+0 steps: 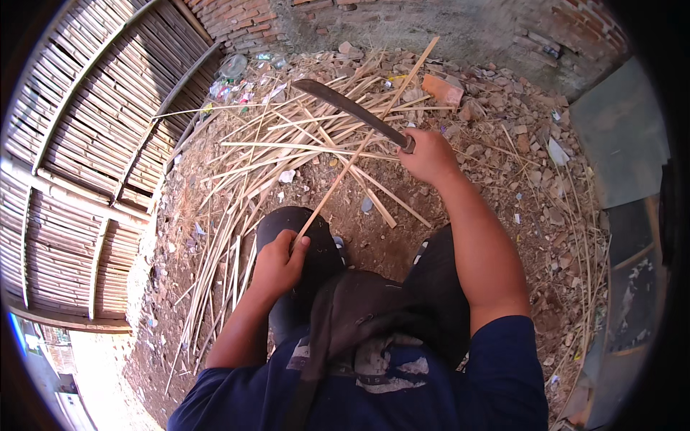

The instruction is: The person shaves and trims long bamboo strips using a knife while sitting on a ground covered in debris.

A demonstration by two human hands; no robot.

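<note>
My left hand (279, 264) is closed around the near end of a long, pale bamboo strip (333, 189), just over my left knee. From there the strip slants away to the upper right, its far end reaching toward the brick wall. My right hand (429, 154) grips the handle of a machete (352, 109), whose dark, slightly curved blade points to the far left. In this view the blade crosses over the strip; whether the two touch I cannot tell. Beneath them lies a loose heap of split bamboo strips (287, 144) on the dirt.
A bamboo-slat panel (86, 144) stands at the left, and a brick wall (402, 29) closes off the back. An orange brick (442, 90) lies among rubble beyond my right hand. Grey sheets (619, 136) lean at the right. Plastic litter (233, 67) lies in the far left corner.
</note>
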